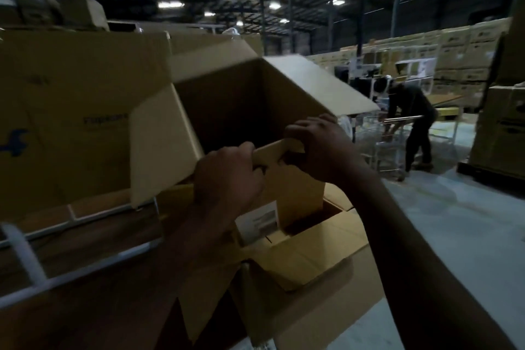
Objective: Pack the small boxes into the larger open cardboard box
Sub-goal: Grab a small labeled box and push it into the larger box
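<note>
Small box (295, 193) gripped at top edge by left hand (227, 182) and right hand (321, 150), held upright, probably for lowering into open cardboard box (318, 253).

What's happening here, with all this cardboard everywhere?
Someone is packing boxes in a warehouse. Their left hand and right hand both grip the top edge of a small box, holding it upright over a lower open carton; its bottom looks partly inside. A large open cardboard box sits tilted just behind, flaps spread. In the background another person bends over a metal cart.
</note>
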Action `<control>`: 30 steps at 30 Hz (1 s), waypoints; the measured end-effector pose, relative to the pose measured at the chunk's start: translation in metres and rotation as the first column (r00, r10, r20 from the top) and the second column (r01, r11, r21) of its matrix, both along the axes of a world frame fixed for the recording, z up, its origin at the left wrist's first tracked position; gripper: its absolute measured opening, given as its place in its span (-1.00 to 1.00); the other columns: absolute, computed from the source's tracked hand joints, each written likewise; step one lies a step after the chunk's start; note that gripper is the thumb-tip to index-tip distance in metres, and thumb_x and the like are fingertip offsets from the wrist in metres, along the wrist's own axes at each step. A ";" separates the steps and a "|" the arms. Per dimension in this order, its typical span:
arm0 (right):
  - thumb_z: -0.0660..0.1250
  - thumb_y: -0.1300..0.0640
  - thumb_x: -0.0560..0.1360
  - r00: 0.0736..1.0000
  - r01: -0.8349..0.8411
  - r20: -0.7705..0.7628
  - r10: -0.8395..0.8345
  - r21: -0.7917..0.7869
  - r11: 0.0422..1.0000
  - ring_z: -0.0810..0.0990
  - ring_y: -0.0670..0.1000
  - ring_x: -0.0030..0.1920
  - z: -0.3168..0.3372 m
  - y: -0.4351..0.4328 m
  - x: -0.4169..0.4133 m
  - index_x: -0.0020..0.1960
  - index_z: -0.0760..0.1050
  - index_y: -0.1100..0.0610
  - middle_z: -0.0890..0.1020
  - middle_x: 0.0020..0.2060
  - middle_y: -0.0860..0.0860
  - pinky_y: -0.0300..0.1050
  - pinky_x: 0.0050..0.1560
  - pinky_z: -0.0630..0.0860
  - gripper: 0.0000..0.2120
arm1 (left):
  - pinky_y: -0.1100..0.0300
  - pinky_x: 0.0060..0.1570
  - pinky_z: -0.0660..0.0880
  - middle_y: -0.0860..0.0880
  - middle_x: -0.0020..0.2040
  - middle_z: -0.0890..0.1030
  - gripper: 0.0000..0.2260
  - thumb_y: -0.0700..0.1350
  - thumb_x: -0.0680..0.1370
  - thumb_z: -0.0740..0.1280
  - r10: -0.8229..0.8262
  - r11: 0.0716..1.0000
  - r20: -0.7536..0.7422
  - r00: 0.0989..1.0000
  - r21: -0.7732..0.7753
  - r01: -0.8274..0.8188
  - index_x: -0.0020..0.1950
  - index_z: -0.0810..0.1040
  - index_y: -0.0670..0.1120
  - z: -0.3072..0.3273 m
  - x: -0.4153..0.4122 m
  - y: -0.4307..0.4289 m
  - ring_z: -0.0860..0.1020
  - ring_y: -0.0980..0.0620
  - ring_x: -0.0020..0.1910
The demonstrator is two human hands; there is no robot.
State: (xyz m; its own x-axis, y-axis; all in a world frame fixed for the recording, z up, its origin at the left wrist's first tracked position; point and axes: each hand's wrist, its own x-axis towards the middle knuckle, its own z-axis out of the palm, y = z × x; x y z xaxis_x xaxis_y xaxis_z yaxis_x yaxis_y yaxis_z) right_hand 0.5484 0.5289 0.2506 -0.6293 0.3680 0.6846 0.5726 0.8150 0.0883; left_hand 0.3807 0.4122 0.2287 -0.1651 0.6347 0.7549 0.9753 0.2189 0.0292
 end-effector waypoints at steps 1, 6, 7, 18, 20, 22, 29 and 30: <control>0.50 -0.12 0.38 1.000 -0.020 0.010 0.020 -0.037 0.999 0.63 0.08 0.09 -0.006 0.010 0.001 0.08 0.58 -0.04 0.68 0.03 -0.03 0.06 0.16 0.40 -0.67 | 0.15 -0.27 0.27 0.06 -0.24 0.51 -0.77 0.21 0.53 0.36 0.024 0.998 0.003 1.000 -0.053 -0.023 -0.03 0.55 0.07 -0.004 0.002 0.008 0.56 -0.05 -0.24; 0.54 -0.06 0.41 0.996 -0.065 0.052 0.079 -0.231 0.971 0.60 0.02 0.15 -0.031 0.040 0.000 0.18 0.58 0.01 0.67 0.10 -0.04 0.09 0.24 0.43 -0.61 | 0.12 -0.16 0.39 0.01 -0.05 0.68 -0.67 0.29 0.50 0.37 0.076 0.965 0.060 0.995 -0.257 -0.058 0.09 0.63 0.08 -0.017 -0.001 0.045 0.65 -0.09 -0.01; 0.53 -0.04 0.43 0.995 -0.085 0.034 0.099 -0.285 0.955 0.58 -0.02 0.12 -0.034 0.044 0.000 0.18 0.59 0.02 0.65 0.09 -0.06 0.05 0.22 0.47 -0.63 | 0.12 -0.15 0.41 0.02 -0.04 0.68 -0.65 0.31 0.51 0.35 0.079 0.956 0.075 0.994 -0.288 -0.054 0.08 0.63 0.07 -0.021 -0.001 0.051 0.65 -0.07 -0.01; 0.35 -0.22 0.54 0.993 -0.011 0.084 0.083 -0.637 0.771 0.62 0.02 0.09 -0.095 0.077 -0.003 0.20 0.59 0.10 0.68 0.06 0.04 0.01 0.17 0.54 -0.57 | 0.16 -0.36 0.35 0.05 -0.32 0.60 -0.47 0.31 0.67 0.07 -0.015 0.898 0.331 0.943 -0.411 0.159 -0.18 0.66 0.03 -0.083 -0.009 0.095 0.55 0.08 -0.35; 0.33 -0.27 0.52 0.988 0.031 0.135 0.078 -0.664 0.747 0.63 -0.04 -0.05 -0.115 0.084 -0.007 0.04 0.62 0.03 0.67 -0.09 -0.04 0.04 0.11 0.58 -0.62 | 0.13 -0.31 0.43 0.02 -0.28 0.65 -0.48 0.29 0.67 0.10 0.011 0.851 0.453 0.891 -0.473 0.229 -0.15 0.69 0.02 -0.101 -0.012 0.098 0.60 0.03 -0.31; 0.28 -0.35 0.51 0.973 0.095 0.219 0.072 -0.664 0.742 0.60 -0.07 -0.14 -0.140 0.091 -0.010 -0.10 0.61 -0.03 0.62 -0.23 -0.12 0.02 0.08 0.54 -0.60 | 0.12 -0.25 0.48 -0.03 -0.21 0.69 -0.48 0.26 0.69 0.08 0.030 0.808 0.475 0.879 -0.530 0.259 -0.07 0.73 0.00 -0.123 -0.010 0.098 0.64 -0.02 -0.24; 0.21 -0.45 0.48 0.984 0.085 0.172 0.034 -0.636 0.767 0.55 -0.12 -0.06 -0.170 0.104 -0.006 -0.04 0.61 -0.08 0.61 -0.16 -0.17 0.04 0.20 0.39 -0.53 | 0.03 -0.18 0.57 -0.05 -0.18 0.70 -0.50 0.20 0.70 0.08 0.002 0.857 0.321 0.947 -0.488 0.164 -0.03 0.74 -0.01 -0.145 -0.005 0.115 0.64 -0.07 -0.19; 0.20 -0.46 0.48 0.984 0.078 0.174 0.042 -0.631 0.772 0.54 -0.14 -0.11 -0.170 0.105 -0.008 -0.12 0.59 -0.10 0.58 -0.22 -0.20 0.05 0.18 0.41 -0.55 | 0.04 -0.19 0.54 -0.06 -0.18 0.70 -0.51 0.19 0.70 0.09 0.007 0.852 0.325 0.946 -0.497 0.164 -0.03 0.74 -0.01 -0.145 -0.006 0.115 0.63 -0.06 -0.19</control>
State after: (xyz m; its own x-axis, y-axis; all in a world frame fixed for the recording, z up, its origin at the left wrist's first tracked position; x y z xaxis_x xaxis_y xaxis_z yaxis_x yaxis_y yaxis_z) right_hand 0.5407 0.6336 0.0801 -0.7004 0.6916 0.1762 0.6130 0.7094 -0.3479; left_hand 0.3743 0.5271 0.0836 -0.2637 0.9348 0.2381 0.9501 0.2090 0.2316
